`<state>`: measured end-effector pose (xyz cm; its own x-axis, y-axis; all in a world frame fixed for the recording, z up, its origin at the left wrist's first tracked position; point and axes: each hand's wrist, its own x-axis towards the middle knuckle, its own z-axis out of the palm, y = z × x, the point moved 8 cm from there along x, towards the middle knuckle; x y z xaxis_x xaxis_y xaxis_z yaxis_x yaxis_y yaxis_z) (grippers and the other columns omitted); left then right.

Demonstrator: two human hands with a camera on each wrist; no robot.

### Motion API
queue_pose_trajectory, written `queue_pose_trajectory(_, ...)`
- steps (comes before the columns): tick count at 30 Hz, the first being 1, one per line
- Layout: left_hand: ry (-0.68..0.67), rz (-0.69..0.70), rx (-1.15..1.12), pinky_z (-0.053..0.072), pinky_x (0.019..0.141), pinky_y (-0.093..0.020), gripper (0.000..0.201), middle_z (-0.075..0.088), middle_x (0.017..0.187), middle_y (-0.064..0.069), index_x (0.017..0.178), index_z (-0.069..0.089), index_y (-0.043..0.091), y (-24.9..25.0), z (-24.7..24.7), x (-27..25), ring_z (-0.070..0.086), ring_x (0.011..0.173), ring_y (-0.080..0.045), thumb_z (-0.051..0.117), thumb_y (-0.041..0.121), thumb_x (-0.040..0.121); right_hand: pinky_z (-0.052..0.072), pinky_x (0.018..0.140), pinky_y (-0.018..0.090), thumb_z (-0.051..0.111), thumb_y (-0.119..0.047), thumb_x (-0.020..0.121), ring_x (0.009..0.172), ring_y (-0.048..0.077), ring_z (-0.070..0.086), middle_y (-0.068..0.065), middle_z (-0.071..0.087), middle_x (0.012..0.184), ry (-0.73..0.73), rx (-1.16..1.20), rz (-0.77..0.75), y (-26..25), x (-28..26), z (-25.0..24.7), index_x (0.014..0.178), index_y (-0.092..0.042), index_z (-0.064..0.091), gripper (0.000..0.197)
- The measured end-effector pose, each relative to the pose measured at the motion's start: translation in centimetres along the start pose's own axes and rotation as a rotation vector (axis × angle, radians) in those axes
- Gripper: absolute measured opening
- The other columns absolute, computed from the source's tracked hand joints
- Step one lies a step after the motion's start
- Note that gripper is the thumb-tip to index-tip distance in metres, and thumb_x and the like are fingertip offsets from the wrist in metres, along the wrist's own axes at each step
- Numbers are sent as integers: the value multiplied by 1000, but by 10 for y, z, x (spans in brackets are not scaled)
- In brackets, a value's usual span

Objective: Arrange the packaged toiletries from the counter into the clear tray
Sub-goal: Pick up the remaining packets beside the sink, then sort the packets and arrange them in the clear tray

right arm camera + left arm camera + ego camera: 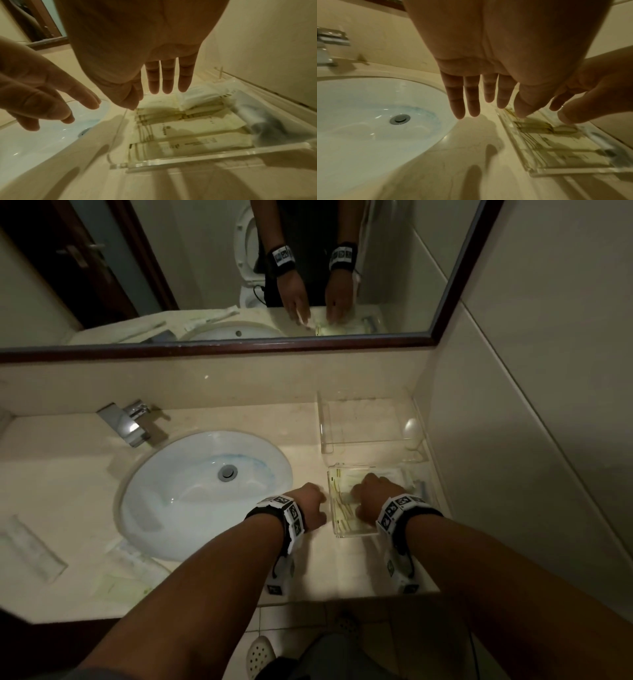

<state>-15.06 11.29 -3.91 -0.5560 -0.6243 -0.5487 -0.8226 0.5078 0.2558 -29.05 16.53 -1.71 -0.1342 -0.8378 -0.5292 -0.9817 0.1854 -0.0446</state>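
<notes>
Beige counter (212,419) w/ sink (205,494) – mirror (205,268) behind.

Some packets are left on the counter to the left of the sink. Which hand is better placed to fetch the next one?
Left. The left hand hangs open and empty between the sink and the clear tray, nearer those packets. The right hand is over the tray.

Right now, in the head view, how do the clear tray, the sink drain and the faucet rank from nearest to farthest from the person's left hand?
From the left hand:
1. Clear tray, just to its right on the counter, holding packets.
2. Sink drain, to its left, down in the basin.
3. Faucet, farthest, at the far left behind the basin.
</notes>
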Motion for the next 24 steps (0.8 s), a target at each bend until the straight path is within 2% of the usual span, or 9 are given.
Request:
queue_pose_trajectory(4, 65, -53, -42, 44, 104, -34, 54, 41, 148, -4, 140, 49, 16, -28, -11, -15, 51, 128, -27, 57, 36, 91, 50, 91, 42, 51, -33, 91, 114, 29, 55, 8, 51, 125, 35, -51, -41, -32, 6, -8, 126, -27, 60, 36)
queue_pose_trajectory(6, 90, -82, -66, 45, 102, -32, 52, 43, 147, -5, 140, 49, 16, -45, -13, -24, 52, 127, -27, 56, 34, 92, 49, 95, 43, 52, -32, 91, 118, 30, 53, 9, 49, 129, 27, -52, -53, -48, 8, -9, 130, -26, 58, 40)
queue_pose_trajectory(9, 84, -129, -105, 44, 102, -31, 54, 42, 148, -2, 141, 48, 20, -71, -11, -39, 52, 127, -25, 56, 37, 90, 46, 101, 44, 53, -34, 93, 125, 30, 48, 8, 45, 135, 14, -50, -70, -69, 12, -8, 137, -25, 54, 45)
queue_pose_trajectory(15, 120, -194, -151, 43, 104, -31, 53, 43, 147, -2, 140, 49, 20, -121, -14, -69, 52, 127, -25, 55, 35, 90, 47, 96, 41, 51, -33, 93, 120, 30, 49, 8, 46, 133, 39, -77, -135, -122, 15, -13, 136, -22, 54, 44)
queue_pose_trajectory(24, 164, -306, -195, 44, 102, -30, 51, 43, 147, 2, 139, 50, 23, -186, -15, -116, 54, 126, -22, 54, 38, 91, 46, 99, 43, 53, -30, 92, 120, 29, 49, 7, 46, 133, 63, -127, -242, -205, 20, -24, 136, -24, 53, 45)
